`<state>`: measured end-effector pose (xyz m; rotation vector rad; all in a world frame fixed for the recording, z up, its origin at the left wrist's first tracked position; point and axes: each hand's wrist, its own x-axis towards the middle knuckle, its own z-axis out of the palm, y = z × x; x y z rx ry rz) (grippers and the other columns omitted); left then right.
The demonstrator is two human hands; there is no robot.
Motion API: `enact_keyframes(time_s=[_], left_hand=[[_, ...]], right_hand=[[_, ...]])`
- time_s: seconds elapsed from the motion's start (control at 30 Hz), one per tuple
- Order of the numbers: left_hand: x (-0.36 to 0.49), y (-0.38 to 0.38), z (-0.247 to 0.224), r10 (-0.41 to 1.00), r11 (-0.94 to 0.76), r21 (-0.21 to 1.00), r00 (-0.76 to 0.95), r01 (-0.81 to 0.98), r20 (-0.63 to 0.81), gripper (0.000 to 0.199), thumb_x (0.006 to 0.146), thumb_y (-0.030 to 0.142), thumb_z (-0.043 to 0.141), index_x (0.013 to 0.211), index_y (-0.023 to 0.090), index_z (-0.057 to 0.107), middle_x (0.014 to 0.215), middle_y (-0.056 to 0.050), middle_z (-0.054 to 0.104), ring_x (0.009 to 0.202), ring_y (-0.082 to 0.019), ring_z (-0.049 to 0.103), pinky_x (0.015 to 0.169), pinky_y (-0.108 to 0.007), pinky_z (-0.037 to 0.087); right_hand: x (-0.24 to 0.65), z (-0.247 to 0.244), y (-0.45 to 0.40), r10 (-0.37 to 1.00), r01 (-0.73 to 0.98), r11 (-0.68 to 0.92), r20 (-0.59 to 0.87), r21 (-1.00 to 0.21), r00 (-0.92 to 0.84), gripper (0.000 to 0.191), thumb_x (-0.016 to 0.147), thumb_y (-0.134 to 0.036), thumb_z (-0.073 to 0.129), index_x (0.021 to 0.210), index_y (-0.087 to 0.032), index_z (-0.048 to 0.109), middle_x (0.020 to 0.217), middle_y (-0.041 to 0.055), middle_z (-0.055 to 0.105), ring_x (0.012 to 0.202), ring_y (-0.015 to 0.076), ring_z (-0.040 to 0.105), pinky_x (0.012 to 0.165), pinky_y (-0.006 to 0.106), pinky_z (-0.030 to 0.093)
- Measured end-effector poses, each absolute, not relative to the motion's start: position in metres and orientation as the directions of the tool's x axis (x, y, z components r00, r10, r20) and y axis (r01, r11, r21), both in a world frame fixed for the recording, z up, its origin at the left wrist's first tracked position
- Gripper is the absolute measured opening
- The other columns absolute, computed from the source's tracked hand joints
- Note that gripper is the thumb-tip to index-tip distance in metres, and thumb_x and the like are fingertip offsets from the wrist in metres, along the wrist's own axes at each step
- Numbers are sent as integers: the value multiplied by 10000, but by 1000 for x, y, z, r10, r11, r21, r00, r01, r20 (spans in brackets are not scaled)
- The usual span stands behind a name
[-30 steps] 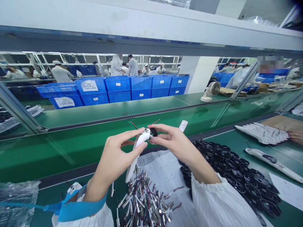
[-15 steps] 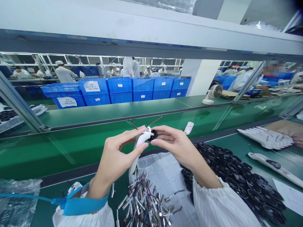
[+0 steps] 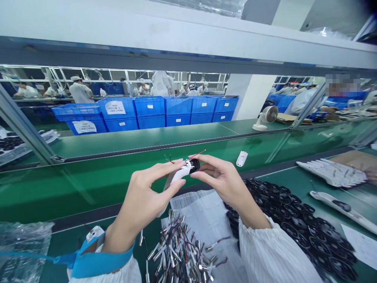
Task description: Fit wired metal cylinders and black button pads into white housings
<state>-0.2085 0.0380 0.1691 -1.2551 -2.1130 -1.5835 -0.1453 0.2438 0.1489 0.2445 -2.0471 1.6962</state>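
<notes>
White plastic housing point(image 3: 179, 175) is sitting in the closed left hand point(image 3: 147, 192), fingers wrapping it from below, while the right hand point(image 3: 218, 177) is pinching a black round part point(image 3: 194, 165) against its tip, up at twelve o'clock from the wrists. Thin red wires point(image 3: 198, 153) are poking out past them! Down at six o'clock, wired metal cylinders point(image 3: 179, 251) are lying heaped on a white plastic sheet point(image 3: 206, 208), and black discs point(image 3: 294, 224) are crowding the green desk point(image 3: 297, 177) at four o'clock.

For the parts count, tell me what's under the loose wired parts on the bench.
The wired metal cylinders lie mostly on a white sheet, with some at its edge on the green bench top. Where the pile is thickest, it covers whatever is beneath.
</notes>
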Motion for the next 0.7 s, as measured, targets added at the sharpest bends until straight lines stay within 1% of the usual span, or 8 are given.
enact_keyframes(time_s=[0.1, 0.17, 0.23, 0.33, 0.4, 0.5, 0.6, 0.7], left_hand=[[-209, 39, 169, 500, 82, 668, -610, 740, 615, 284, 880, 212, 770, 1153, 282, 804, 1175, 31, 781, 1129, -230, 734, 1016, -333, 596], [-209, 39, 169, 506, 111, 650, -605, 752, 614, 283, 882, 214, 769, 1151, 291, 805, 1180, 37, 779, 1135, -228, 734, 1039, -331, 585], [-209, 40, 168, 510, 138, 654, -619, 744, 597, 279, 877, 226, 770, 1144, 299, 809, 1172, 41, 781, 1113, -227, 742, 1040, -337, 589], [-208, 42, 169, 495, 157, 737, -698, 658, 518, 286, 858, 276, 777, 1139, 319, 812, 1147, 49, 787, 1063, -229, 756, 932, -331, 648], [-206, 43, 171, 473, 162, 794, -753, 585, 458, 290, 847, 307, 776, 1133, 338, 814, 1128, 57, 791, 1019, -222, 762, 859, -317, 673], [-202, 47, 174, 449, 151, 859, -808, 489, 381, 283, 834, 322, 775, 1112, 345, 822, 1101, 54, 796, 973, -209, 766, 837, -300, 680], [-199, 50, 177, 429, 130, 927, -863, 351, 266, 293, 801, 342, 799, 1091, 325, 831, 1066, 26, 803, 944, -222, 774, 787, -295, 685], [-199, 50, 177, 417, 124, 955, -887, 270, 197, 270, 773, 364, 821, 1038, 318, 843, 1040, 13, 806, 970, -234, 768, 806, -295, 673]], right_hand=[[-146, 147, 244, 147, -428, 248, 471, -869, -870, 300, 863, -264, 804, 1160, -256, 758, 1241, 40, 737, 907, 171, 749, 848, 303, 648], [-146, 146, 245, 130, -426, 280, 474, -860, -871, 293, 873, -253, 795, 1164, -256, 754, 1194, 36, 746, 872, 162, 752, 817, 288, 652], [-145, 147, 246, 105, -442, 344, 502, -828, -858, 291, 883, -224, 781, 1172, -254, 749, 1151, 34, 747, 885, 164, 755, 829, 290, 654], [-144, 148, 245, 70, -502, 454, 591, -736, -803, 306, 905, -168, 753, 1200, -250, 729, 1150, 41, 730, 933, 173, 754, 865, 311, 652], [-145, 148, 243, 65, -532, 518, 651, -670, -756, 311, 918, -142, 742, 1211, -244, 714, 1152, 45, 719, 914, 164, 752, 849, 306, 655], [-147, 146, 239, 54, -544, 611, 715, -575, -697, 303, 928, -112, 729, 1206, -229, 701, 1132, 49, 704, 880, 151, 744, 827, 295, 656], [-150, 143, 237, 29, -539, 682, 754, -494, -656, 295, 936, -80, 705, 1192, -225, 699, 1141, 57, 680, 851, 142, 734, 822, 301, 658], [-152, 140, 237, 3, -554, 704, 782, -445, -624, 306, 944, -56, 675, 1192, -233, 703, 1157, 59, 659, 849, 134, 729, 826, 296, 660]])
